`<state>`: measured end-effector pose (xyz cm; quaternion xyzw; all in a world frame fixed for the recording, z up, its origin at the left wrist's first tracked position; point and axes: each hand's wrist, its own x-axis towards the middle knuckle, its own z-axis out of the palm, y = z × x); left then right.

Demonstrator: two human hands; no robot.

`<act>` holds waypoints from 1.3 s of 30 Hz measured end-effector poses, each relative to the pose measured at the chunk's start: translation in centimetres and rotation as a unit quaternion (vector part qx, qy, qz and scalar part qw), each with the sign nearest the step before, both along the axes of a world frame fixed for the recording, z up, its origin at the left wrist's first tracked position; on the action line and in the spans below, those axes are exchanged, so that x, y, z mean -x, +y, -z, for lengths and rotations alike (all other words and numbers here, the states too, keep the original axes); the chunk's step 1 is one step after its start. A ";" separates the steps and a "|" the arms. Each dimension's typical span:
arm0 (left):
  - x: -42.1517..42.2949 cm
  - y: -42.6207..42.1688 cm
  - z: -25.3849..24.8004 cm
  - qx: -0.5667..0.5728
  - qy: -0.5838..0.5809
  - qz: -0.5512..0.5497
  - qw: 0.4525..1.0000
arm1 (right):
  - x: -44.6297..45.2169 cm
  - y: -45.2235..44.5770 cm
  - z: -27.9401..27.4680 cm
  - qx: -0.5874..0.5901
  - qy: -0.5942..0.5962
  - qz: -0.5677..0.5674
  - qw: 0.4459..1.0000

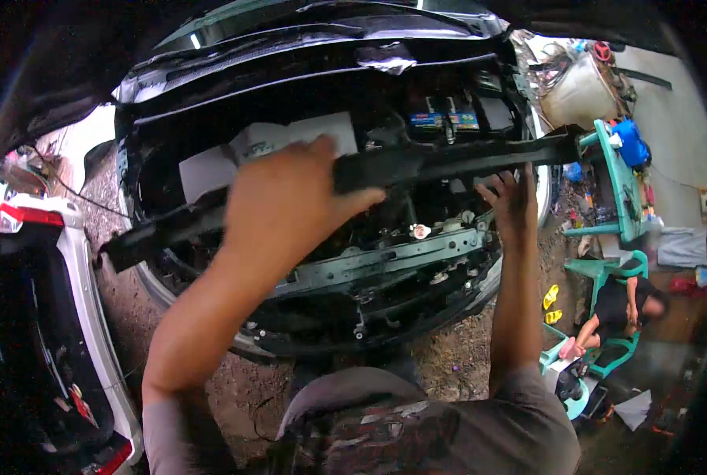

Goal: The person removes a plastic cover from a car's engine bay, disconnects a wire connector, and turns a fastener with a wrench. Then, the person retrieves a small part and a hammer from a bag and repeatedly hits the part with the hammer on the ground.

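A long black panel (440,161) spans the open engine bay, its left end lower than its right. Over its left-middle part is my left hand (286,194), blurred, thumb stretched out to the right, the palm side hidden. My right hand (509,198) is under the panel's right part, fingers curved up against its lower edge. Beneath lies the green-grey front crossmember (385,257) of the car. White sheets (266,142) rest in the bay behind the panel. The battery (446,120) with a blue label sits at the back right.
At left stands a white vehicle (92,293) with red lights. A green table (623,186) holding a blue item is at right. A seated person (623,309) is on a green chair, near yellow slippers (552,298). Gravel ground (456,360) shows below the bumper.
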<state>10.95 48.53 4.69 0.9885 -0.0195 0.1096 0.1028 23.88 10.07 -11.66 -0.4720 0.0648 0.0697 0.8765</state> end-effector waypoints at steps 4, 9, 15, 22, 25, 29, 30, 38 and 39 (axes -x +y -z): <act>-10.4 -7.8 1.3 0.036 0.004 0.071 0.997 | -3.9 -3.2 -0.2 0.131 0.074 0.111 0.982; -24.9 -13.7 7.1 0.123 0.052 0.104 0.986 | -11.5 -7.0 2.5 0.315 -0.064 0.127 0.938; -33.6 -13.6 14.5 0.144 -0.132 0.110 0.974 | -15.6 -2.5 5.6 0.477 -0.116 0.060 0.869; -33.5 -8.8 19.1 0.117 -0.032 0.111 0.986 | -11.7 6.2 12.7 0.711 -0.193 0.040 0.675; -31.7 -5.8 20.8 0.120 -0.061 0.122 0.983 | -10.1 9.5 11.0 0.814 -0.113 0.022 0.569; -27.3 1.5 19.3 0.180 -0.068 0.120 0.974 | -10.5 9.3 13.2 0.802 -0.149 0.051 0.576; -25.4 4.0 19.7 0.211 -0.109 0.094 0.967 | -10.5 9.1 13.4 0.805 -0.147 0.054 0.572; -10.9 27.7 20.3 0.134 -0.041 -0.218 0.966 | -7.5 10.8 12.9 0.778 -0.182 0.064 0.598; -8.4 28.9 20.0 0.157 0.016 -0.251 0.955 | -6.9 11.1 13.1 0.773 -0.203 0.062 0.597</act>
